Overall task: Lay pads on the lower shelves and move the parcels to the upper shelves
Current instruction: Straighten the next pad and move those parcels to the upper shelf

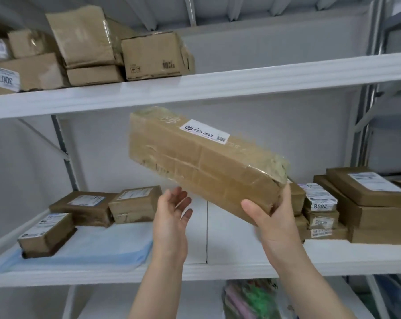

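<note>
Head view: a person is standing at white shelving, holding a long cardboard parcel (204, 162) in the air between two shelves, tilted with its far end raised toward the upper shelf (287, 81). The right hand (273, 217) is gripping the parcel's near, lower corner, thumb on the front face and fingers wrapped behind. The left hand (172, 215) is open, palm up, just beneath the parcel and holding nothing; whether it is touching the parcel cannot be told.

Judging progress, the work seems partly done. One light blue pad (98, 249) is lying on the left half of the lower shelf (218, 270); the right half is showing no pad. The upper shelf is carrying about six parcels (152, 56) bunched at its left, with its right side bare. On the lower shelf, three small parcels (46, 234) are sitting on or beside the pad at left, and a stack of roughly seven (365, 203) is sitting at right, though the exact count is unclear where boxes are overlapping. These, and the one in hand, appear left to lift, and more padding is likely needed.
</note>
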